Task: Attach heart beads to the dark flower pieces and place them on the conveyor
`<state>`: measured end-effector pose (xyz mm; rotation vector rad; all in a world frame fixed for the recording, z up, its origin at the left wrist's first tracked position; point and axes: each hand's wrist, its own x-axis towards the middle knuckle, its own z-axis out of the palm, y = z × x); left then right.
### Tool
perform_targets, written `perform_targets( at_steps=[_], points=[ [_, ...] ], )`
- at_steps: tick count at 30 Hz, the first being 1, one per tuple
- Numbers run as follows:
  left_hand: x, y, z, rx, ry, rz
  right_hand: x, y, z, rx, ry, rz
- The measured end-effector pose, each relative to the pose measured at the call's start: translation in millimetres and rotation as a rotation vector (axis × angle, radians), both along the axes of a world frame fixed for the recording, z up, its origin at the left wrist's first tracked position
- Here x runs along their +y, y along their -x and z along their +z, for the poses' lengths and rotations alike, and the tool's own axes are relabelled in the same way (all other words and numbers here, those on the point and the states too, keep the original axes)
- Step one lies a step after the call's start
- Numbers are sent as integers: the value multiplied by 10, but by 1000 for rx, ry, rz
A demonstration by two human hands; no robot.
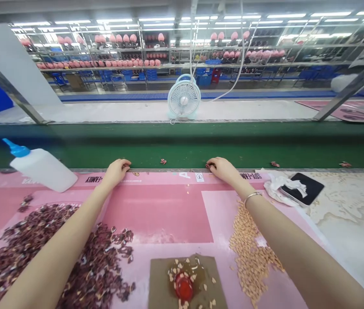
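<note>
The left hand [115, 172] and right hand [223, 168] curl over the far edge of the table [157, 214]; I cannot tell whether either grips anything. A small maroon piece [208, 165] sits at the right fingertips, and three more pieces [163, 161] lie along the green conveyor belt [182, 150]. One heap of maroon pieces [96, 262] lies under the left forearm, one peach heap [252, 253] beside the right.

A small maroon cut piece [208, 165] sits under the fingertips [212, 162] of the right hand [222, 170], at the far edge of the table [159, 214], just right of the frame's centre. The left hand [115, 173] curls over that same edge, left of centre, with nothing visible in it. Three similar crumpled pieces [275, 164] lie well apart along the near edge of the green conveyor belt [182, 146], one between the hands, two toward the right.
</note>
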<state>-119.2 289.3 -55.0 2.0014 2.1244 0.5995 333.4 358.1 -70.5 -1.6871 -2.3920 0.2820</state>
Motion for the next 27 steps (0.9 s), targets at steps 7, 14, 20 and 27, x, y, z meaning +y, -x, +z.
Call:
perform_targets(
  at_steps=[7,14,20,27],
  points=[
    [-588,31,307,-161,-103,35,-54,560,56,33,27,76],
    [-1453,-118,616,-366,-72,53,-324,1204,169,99,73,252],
    [-1962,-267,657,-533,-40,124,-935,1807,290,158,143,521],
    [-2456,-487,565,-686,-51,167,-1607,1342,569,272,210,602]
  ],
)
